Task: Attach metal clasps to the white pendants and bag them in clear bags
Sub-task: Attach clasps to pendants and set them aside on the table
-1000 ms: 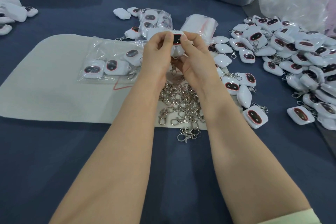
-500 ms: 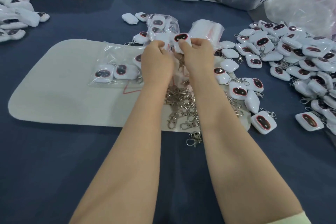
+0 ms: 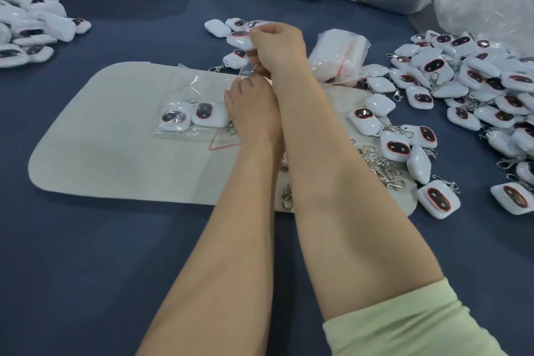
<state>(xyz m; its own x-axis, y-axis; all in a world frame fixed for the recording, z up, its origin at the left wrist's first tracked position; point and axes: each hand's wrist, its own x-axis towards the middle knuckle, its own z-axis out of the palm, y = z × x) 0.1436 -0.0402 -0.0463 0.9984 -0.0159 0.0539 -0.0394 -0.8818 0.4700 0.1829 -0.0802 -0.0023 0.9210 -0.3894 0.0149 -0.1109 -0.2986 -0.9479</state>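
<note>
A white pendant (image 3: 238, 39) is pinched in the curled fingers of the right hand (image 3: 278, 46) just past the mat (image 3: 115, 153), while the left hand (image 3: 252, 108) is laid at the edge of a clear bag (image 3: 185, 128) of two pendants, its grip impossible to tell, and loose clasps (image 3: 381, 165) are heaped nearby on the blue surface (image 3: 86, 269).

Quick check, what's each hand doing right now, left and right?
Left hand: fingers bent down onto the mat; whether it holds anything cannot be told.
Right hand: closed, pinching a clear bag.
</note>
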